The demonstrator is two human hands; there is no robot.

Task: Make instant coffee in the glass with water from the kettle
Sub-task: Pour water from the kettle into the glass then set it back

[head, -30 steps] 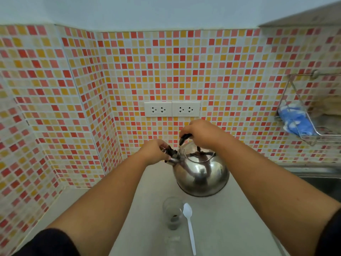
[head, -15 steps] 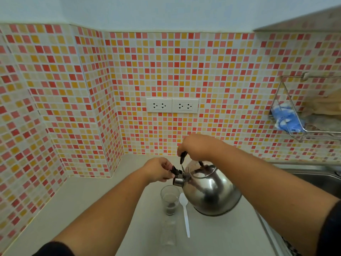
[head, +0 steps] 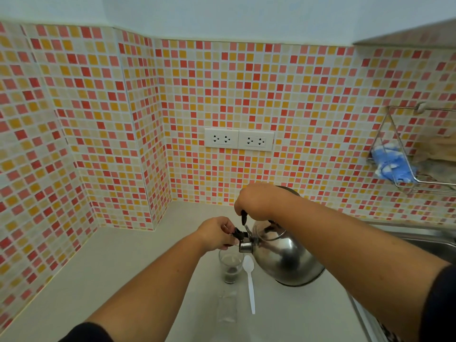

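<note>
A shiny steel kettle (head: 283, 257) is tilted left, its short spout just above a small clear glass (head: 230, 267) with dark coffee powder at the bottom. My right hand (head: 256, 201) grips the kettle's black handle from above. My left hand (head: 217, 233) pinches the black spout cap and holds it up. A white plastic spoon (head: 249, 285) lies on the pale counter (head: 123, 262) right of the glass. I cannot tell whether water is running from the spout.
A clear empty sachet (head: 227, 307) lies in front of the glass. A steel sink (head: 424, 243) sits at the right. Above it hangs a wire rack (head: 419, 174) with a blue cloth. Two white sockets (head: 238, 139) are on the tiled wall behind.
The kettle was lifted off the counter, brought toward me and tilted left, so its spout now sits over the glass. Both hands kept their grips on handle and spout cap.
</note>
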